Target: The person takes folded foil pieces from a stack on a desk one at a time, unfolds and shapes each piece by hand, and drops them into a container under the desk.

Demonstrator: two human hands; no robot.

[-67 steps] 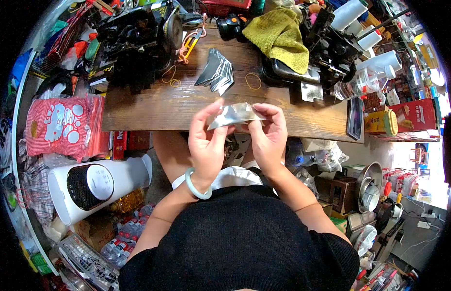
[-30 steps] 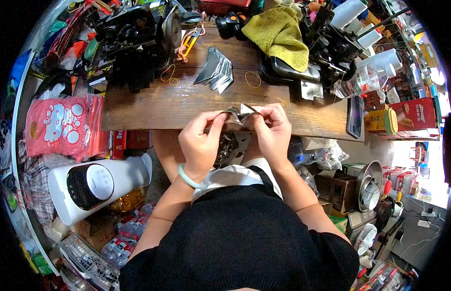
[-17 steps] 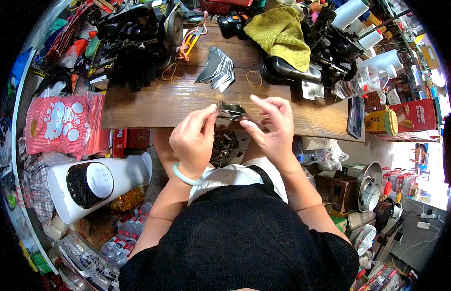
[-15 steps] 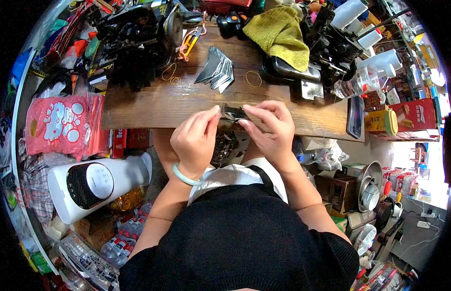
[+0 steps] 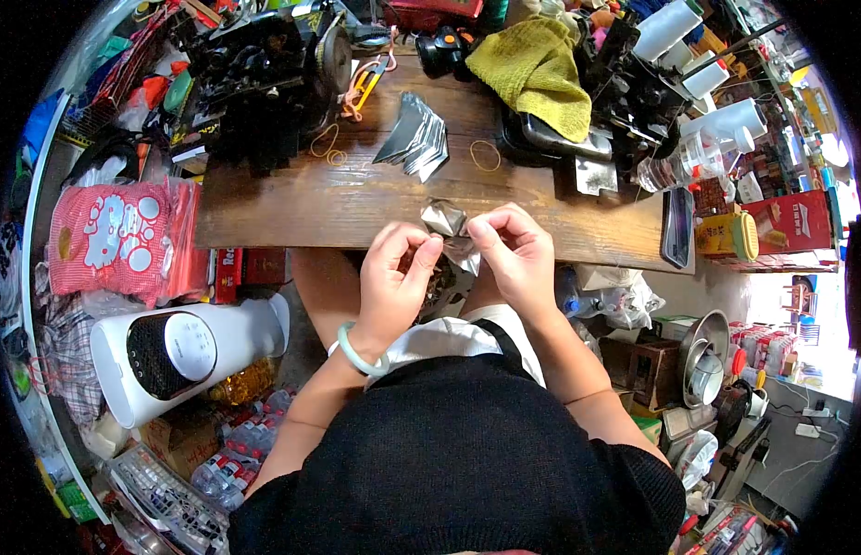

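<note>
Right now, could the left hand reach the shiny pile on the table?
Probably yes: bare tabletop lies between the left hand and the shiny pile, with the single shiny piece off to one side.

table (image 5: 282, 208): brown wood, glossy in patches | middle, toward far edge: fanned silvery pieces (image 5: 415, 139) | left of these: thin yellow bands (image 5: 336, 157); right: yellow loop (image 5: 487, 171) | far-left corner: black machine (image 5: 254, 92), yellow-handled tool (image 5: 365, 81) beside it | right edge: dark flat rectangular object (image 5: 676, 227)
</note>
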